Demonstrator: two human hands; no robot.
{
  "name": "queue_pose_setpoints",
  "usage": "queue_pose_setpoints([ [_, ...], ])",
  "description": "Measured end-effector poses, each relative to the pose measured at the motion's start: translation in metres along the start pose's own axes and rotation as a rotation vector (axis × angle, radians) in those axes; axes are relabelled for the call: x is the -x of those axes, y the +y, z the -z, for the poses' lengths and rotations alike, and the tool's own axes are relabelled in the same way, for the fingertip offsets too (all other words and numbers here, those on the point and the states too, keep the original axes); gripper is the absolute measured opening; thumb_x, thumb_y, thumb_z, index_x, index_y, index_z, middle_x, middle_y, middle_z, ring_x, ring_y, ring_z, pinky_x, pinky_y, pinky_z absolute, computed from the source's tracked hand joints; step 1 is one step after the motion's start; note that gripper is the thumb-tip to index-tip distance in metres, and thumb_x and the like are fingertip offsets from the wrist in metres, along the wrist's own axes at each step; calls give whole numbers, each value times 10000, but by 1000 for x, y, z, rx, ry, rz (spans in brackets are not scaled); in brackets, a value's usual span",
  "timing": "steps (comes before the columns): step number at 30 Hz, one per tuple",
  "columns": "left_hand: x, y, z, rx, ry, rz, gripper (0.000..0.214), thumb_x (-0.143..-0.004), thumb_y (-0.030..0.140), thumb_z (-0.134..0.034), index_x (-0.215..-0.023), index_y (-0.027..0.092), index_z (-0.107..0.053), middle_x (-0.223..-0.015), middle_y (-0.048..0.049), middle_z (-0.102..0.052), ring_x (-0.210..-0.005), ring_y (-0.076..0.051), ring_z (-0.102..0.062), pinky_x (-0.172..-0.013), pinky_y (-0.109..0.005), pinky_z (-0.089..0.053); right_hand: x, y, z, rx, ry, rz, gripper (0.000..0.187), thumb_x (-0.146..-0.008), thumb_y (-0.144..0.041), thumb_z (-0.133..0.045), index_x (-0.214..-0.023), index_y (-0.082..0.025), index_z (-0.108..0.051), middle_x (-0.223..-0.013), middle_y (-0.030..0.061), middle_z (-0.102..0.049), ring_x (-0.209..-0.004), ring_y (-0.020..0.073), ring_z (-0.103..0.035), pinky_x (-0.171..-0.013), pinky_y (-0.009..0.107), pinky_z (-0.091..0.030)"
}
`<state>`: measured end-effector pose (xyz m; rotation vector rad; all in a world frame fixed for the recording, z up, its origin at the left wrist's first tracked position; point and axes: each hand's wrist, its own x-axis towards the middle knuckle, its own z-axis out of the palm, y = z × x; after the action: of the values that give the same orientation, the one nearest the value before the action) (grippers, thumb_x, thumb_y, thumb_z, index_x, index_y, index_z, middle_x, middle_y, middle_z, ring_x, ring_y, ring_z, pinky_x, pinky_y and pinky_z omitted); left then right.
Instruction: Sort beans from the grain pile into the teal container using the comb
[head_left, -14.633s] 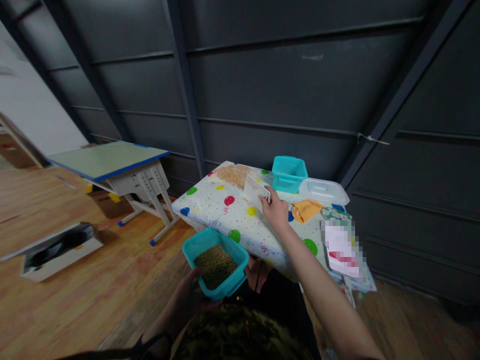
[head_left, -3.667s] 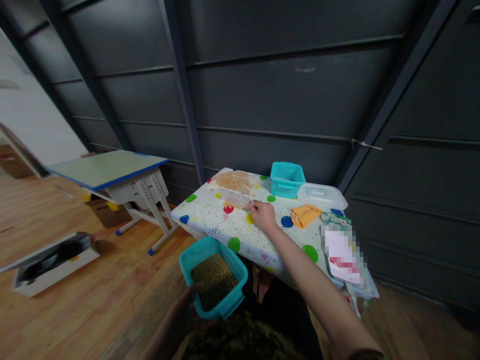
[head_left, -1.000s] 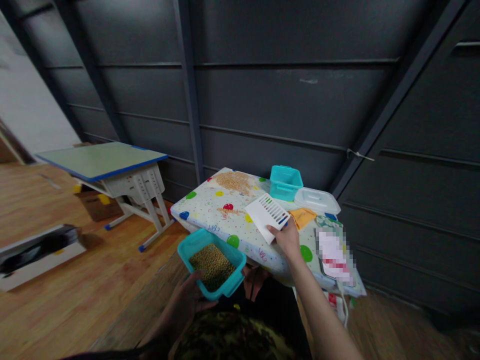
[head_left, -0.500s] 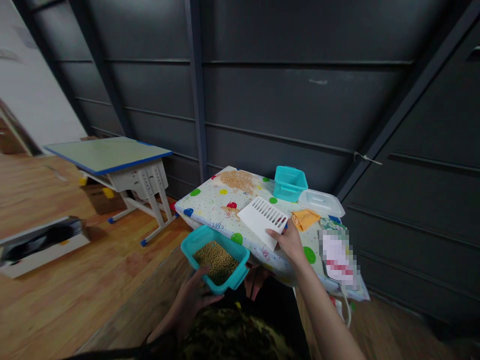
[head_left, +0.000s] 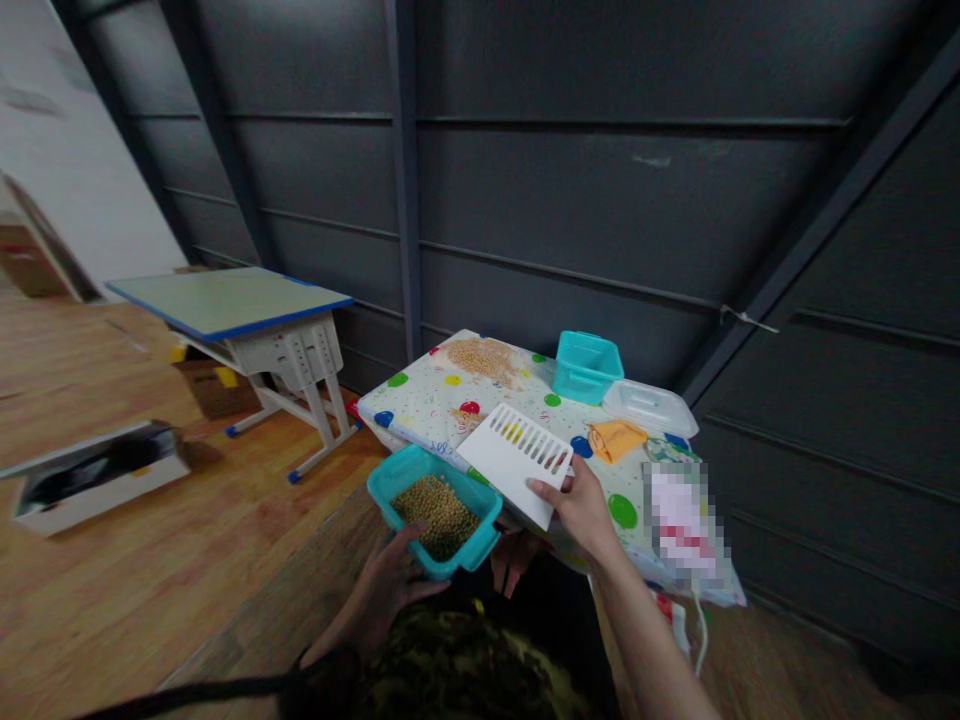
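My left hand (head_left: 390, 572) grips the near-left side of a teal plastic container (head_left: 484, 548), thumb over the rim. Dried beans (head_left: 439, 512), which look like soybeans, lie inside it. The container is held just off the near-left edge of the table. In my right hand (head_left: 581, 503) is a flat white slotted plastic board (head_left: 508, 472), pinched at its right end. Its left end reaches the table edge, close to the container's far rim. Behind it on the tablecloth lie a large spread of pale beans (head_left: 484, 358) and a small scatter of beans (head_left: 465, 417).
A second teal container (head_left: 587, 368) stands at the table's back, with a clear lid (head_left: 651, 408) beside it. An orange cloth (head_left: 616, 438) and a blurred-out item (head_left: 684, 525) lie to the right. A desk (head_left: 232, 300) and a long white box (head_left: 97, 480) are at left.
The white slotted board has come nearer, toward the table edge and the container, along with my right hand. My left hand still holds the container in about the same place.
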<state>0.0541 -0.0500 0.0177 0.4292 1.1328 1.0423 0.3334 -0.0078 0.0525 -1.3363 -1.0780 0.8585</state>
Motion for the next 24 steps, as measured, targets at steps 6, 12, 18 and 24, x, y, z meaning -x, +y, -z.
queue_pose_setpoints([
  [6,-5,-1,6,25,-19,22,510,-853,361,-865,-1264,197,-613,-1237,-152,-799,-934,-339,-840,-954,-639,-703,-47,15,15,166,240,126,491,-657,-446,-883,-1058,-253,-676,-1152,134,-856,-1041,351,-808,-922,499,-659],
  [12,-10,-1,7,34,5,39,566,-835,369,-882,-1307,197,-620,-1415,-178,-747,-996,-384,-842,-932,-678,-699,-85,27,8,194,253,147,472,-665,-379,-832,-1080,-239,-657,-1210,161,-846,-1055,349,-808,-966,520,-641],
  [18,-8,0,8,6,-5,22,520,-879,383,-837,-1297,171,-610,-1386,-206,-751,-979,-363,-833,-847,-596,-730,-86,24,-2,193,166,122,479,-628,-401,-857,-1043,-248,-672,-1198,148,-848,-1074,362,-804,-963,545,-639],
  [24,-1,2,5,8,-1,-21,489,-866,347,-836,-1277,194,-619,-1514,-200,-701,-963,-331,-837,-777,-523,-741,-57,16,-1,76,60,71,555,-639,-455,-887,-1095,-232,-663,-1200,158,-844,-1019,352,-822,-865,489,-670],
])
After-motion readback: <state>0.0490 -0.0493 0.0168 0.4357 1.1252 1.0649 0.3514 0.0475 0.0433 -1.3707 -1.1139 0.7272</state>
